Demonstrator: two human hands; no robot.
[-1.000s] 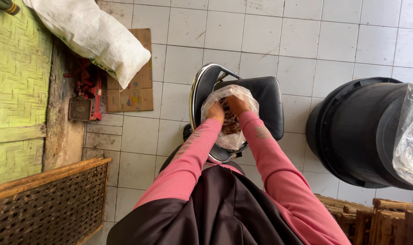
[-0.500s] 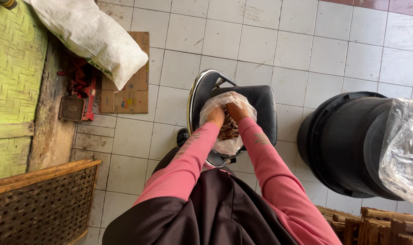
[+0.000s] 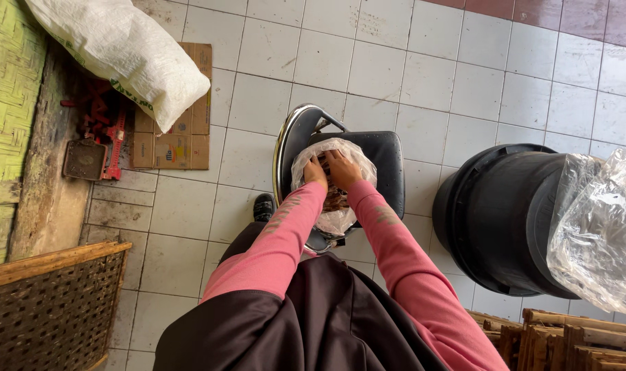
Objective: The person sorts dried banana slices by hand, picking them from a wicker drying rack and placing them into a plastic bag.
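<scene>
From the head camera, looking straight down, a clear plastic bag (image 3: 335,184) sits on the black seat of a stool (image 3: 382,165). The bag holds brown stuff, and it lies near the front left part of the seat, over the edge closest to the person. Both hands are at the top of the bag, side by side. The left hand (image 3: 316,172) is on the left side of the bag's mouth, with the fingers curled down onto the plastic. The right hand (image 3: 343,168) is just beside it, on the right side of the mouth, with the fingers bent and pressing into the bag. I cannot tell if the fingers pinch the plastic or only rest on it. The bag is right under both hands and hangs down between the two pink sleeves.

The stool stands on a floor of pale tiles (image 3: 423,62). A big black bucket (image 3: 505,220) lies to the right of the stool, with a crinkly clear sheet (image 3: 598,233) over its right side. A white sack (image 3: 120,55) lies at the top left, partly on a flat piece of cardboard (image 3: 182,137). A woven basket (image 3: 48,309) is at the bottom left corner.
</scene>
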